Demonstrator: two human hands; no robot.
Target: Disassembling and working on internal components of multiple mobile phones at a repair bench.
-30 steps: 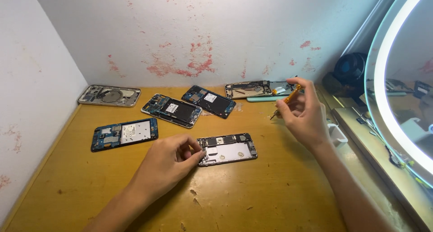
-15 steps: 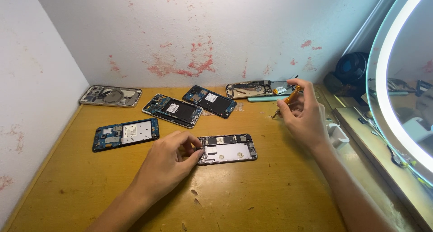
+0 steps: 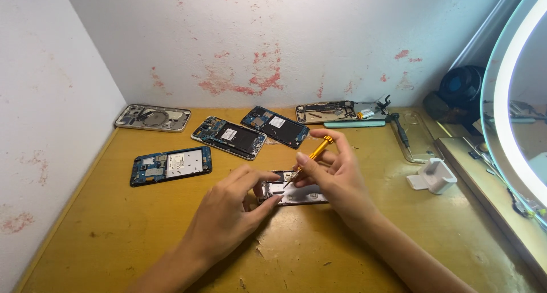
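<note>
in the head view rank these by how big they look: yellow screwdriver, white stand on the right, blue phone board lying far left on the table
1. blue phone board
2. white stand
3. yellow screwdriver, slimmest; its length looks close to the stand's width, so these two are unsure.

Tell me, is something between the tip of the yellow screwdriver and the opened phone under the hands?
Nothing visible: the thin yellow-handled screwdriver in the right hand points straight onto the opened silver-framed phone, which the left hand steadies.
</note>
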